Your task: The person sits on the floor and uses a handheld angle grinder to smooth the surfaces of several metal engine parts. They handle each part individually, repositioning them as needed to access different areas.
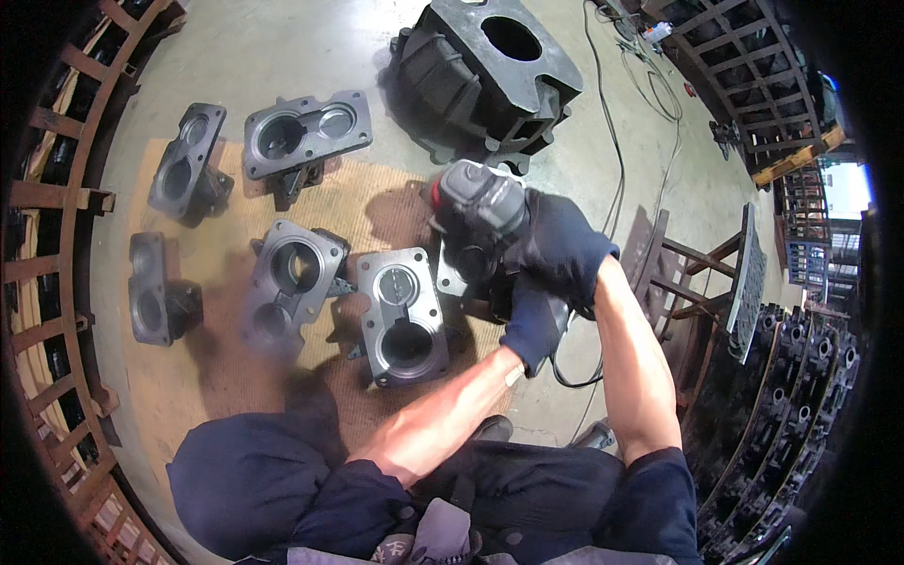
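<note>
A dark grey handheld power tool with a red accent, apparently a grinder (480, 200), is held in both my gloved hands. My right hand (565, 243) is closed around its body on the far side. Nearer to me, my left hand (537, 328) wraps the lower part of the tool; its fingers are partly hidden. Beneath the tool lies a metal casting (450, 275), mostly covered by the tool and hands. Just left of it stands a grey casting (406, 315) with two round openings, which neither hand touches. The tool's working end cannot be made out.
Several similar castings (306, 137) stand on a brown cardboard sheet (221, 381). Beyond sits a large dark housing (490, 80). Black cables (617, 160) run along the floor at right. A metal stand (720, 273), stacked parts (791, 395) and rusty racks (71, 217) line the sides.
</note>
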`<state>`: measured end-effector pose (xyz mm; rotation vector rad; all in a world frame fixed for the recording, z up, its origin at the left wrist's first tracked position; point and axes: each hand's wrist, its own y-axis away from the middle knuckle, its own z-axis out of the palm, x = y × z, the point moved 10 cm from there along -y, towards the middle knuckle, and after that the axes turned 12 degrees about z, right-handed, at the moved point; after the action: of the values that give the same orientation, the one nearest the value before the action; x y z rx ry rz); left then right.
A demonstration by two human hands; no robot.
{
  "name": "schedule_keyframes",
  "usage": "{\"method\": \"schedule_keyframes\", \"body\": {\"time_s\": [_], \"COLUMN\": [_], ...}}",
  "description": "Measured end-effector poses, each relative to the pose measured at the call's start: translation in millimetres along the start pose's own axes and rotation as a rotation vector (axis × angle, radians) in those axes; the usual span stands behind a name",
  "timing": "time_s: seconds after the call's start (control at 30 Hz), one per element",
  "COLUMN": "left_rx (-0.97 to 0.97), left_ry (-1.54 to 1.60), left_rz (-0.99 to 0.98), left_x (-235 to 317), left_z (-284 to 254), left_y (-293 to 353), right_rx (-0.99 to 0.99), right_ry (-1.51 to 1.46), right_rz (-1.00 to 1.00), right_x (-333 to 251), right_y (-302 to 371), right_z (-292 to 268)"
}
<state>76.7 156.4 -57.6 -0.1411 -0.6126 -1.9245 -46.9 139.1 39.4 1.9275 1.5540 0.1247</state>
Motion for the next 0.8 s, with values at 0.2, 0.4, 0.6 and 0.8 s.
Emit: {"method": "schedule_keyframes", "body": {"time_s": [0.2, 0.4, 0.6, 0.8], "left_rx": [-0.411, -0.434, -0.586, -0.183], "left_ry": [-0.916, -0.972, -1.135, -0.492], "left_rz": [0.096, 0.079, 0.070, 0.075], "left_x": [26, -16, -29, -4], "left_z": [35, 54, 59, -1], "left_y": [-35, -9, -14, -30], "right_rx": [0.059, 0.123, 0.102, 0.042], "right_ry": [-0.005, 0.007, 0.009, -0.032], "right_rz": [0.109, 0.074, 0.127, 0.085], "right_x": [30, 72, 88, 23], "right_y": [-21, 12, 3, -4], "right_z": [-27, -25, -23, -18]}}
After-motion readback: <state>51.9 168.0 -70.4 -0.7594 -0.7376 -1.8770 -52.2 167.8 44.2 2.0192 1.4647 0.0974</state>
